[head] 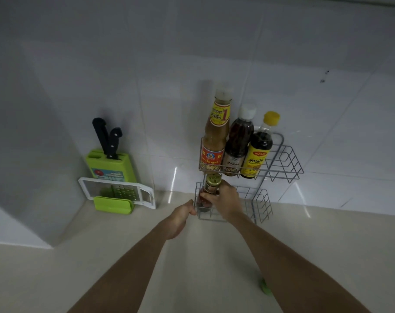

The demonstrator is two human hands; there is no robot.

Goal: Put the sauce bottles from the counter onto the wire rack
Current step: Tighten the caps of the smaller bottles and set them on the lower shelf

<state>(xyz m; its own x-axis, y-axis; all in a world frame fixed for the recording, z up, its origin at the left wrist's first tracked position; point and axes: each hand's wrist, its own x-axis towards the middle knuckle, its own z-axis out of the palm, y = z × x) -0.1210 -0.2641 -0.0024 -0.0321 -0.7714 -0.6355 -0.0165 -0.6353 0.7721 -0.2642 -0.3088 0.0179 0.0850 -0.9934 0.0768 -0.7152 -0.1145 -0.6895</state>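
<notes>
The small gold-capped sauce bottle (pixel 207 192) sits upright at the left end of the wire rack's (pixel 282 162) lower basket, and your right hand (pixel 225 199) is wrapped around its body, fingers closed on it below the cap. Whether its base already rests on the wires is hard to tell, since your hand and the basket front cover it. Your left hand (pixel 183 214) is at the basket's left front corner, touching the frame as if steadying it; I cannot tell whether its fingers actually close on the wire.

Above, three taller bottles stand side by side in the upper basket: the orange-sauce bottle (pixel 215 136), the dark white-capped bottle (pixel 238 143) and the yellow-capped bottle (pixel 258 147).

The counter (pixel 124 256) shows no other sauce bottle, so this looks like the last one, leaving only the release. A green knife block (pixel 110 164) and a white grater (pixel 117 192) stand well apart to the left.
</notes>
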